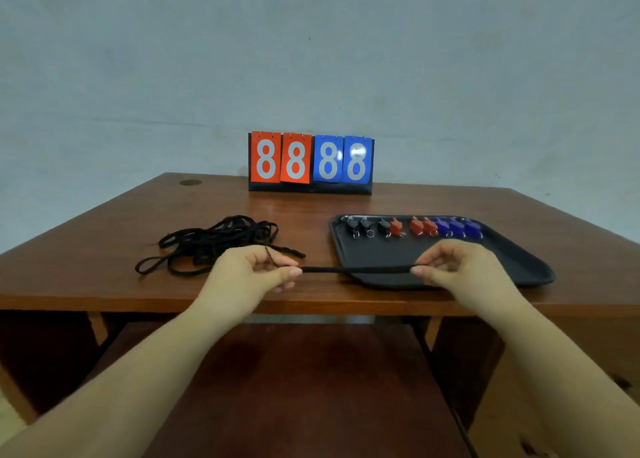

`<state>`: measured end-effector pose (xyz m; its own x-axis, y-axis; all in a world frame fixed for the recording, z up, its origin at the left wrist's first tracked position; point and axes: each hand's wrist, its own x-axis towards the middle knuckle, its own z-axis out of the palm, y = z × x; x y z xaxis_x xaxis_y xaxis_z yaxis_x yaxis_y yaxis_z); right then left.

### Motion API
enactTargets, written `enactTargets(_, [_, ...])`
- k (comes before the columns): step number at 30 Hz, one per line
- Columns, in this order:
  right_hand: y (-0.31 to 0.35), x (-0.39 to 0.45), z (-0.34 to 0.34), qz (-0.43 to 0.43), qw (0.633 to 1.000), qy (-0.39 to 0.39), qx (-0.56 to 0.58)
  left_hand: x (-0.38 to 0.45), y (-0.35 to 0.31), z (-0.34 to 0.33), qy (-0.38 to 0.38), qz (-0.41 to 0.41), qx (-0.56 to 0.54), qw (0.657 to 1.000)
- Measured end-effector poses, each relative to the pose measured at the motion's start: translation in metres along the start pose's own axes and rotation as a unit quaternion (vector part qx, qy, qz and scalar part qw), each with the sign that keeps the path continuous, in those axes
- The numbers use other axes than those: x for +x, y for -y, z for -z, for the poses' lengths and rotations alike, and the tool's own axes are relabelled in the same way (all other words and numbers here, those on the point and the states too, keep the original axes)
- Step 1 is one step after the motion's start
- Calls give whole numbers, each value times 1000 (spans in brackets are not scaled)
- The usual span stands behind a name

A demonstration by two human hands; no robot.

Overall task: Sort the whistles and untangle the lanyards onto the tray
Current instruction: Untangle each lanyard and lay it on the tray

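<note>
A black lanyard (pixel 356 269) is stretched taut between my two hands above the table's front edge. My left hand (pixel 254 267) pinches its left end, and my right hand (pixel 457 267) pinches its right end over the near part of the black tray (pixel 519 263). A tangled pile of black lanyards (pixel 214 241) lies on the table to the left. Along the tray's far side stands a row of whistles: black whistles (pixel 367 227), red whistles (pixel 414 226) and blue whistles (pixel 457 228).
A flip scoreboard (pixel 310 163) showing 8 8 8 8 in red and blue stands at the back of the wooden table (pixel 104 222), against the wall. Below the table's front edge is a lower wooden shelf (pixel 294 371).
</note>
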<state>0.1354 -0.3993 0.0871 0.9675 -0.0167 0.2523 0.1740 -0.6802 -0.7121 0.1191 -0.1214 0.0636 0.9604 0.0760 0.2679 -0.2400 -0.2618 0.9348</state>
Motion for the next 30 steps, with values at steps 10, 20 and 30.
enactTargets(10, [-43,93,31,-33,996,54,-62,90,5,-61,19,-41,197,979])
enactTargets(20, [-71,155,17,-76,990,55,-104,148,17,-95,38,-21,324,945])
enactTargets(30, [-85,157,13,-61,990,43,-120,161,33,-107,17,28,336,941])
